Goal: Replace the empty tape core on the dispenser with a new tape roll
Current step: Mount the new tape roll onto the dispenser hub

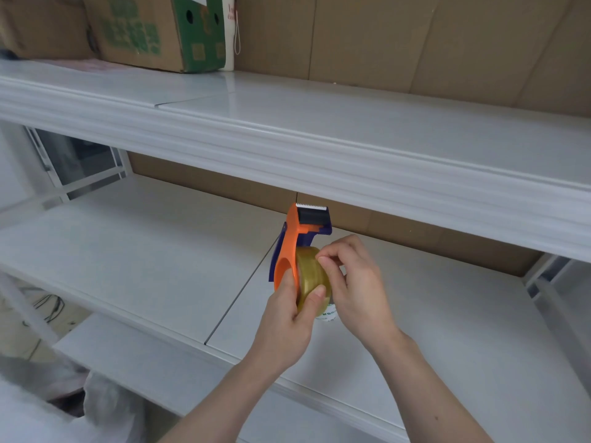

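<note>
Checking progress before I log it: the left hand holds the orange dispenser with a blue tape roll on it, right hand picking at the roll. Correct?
Not quite. In the head view the tape roll is clear yellowish, not blue. The rest holds: left hand grips the orange dispenser, right hand picks at the roll.

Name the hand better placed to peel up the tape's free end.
Right. The right hand already has fingertips pinching at the tape roll, while the left hand is occupied gripping the dispenser.

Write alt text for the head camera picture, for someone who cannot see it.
Two bare hands hold an orange tape dispenser over a white lower shelf: the left hand grips its frame and the clear tape roll mounted on it, while the right hand pinches at the roll's top edge. A cardboard box sits on the upper shelf.
</note>
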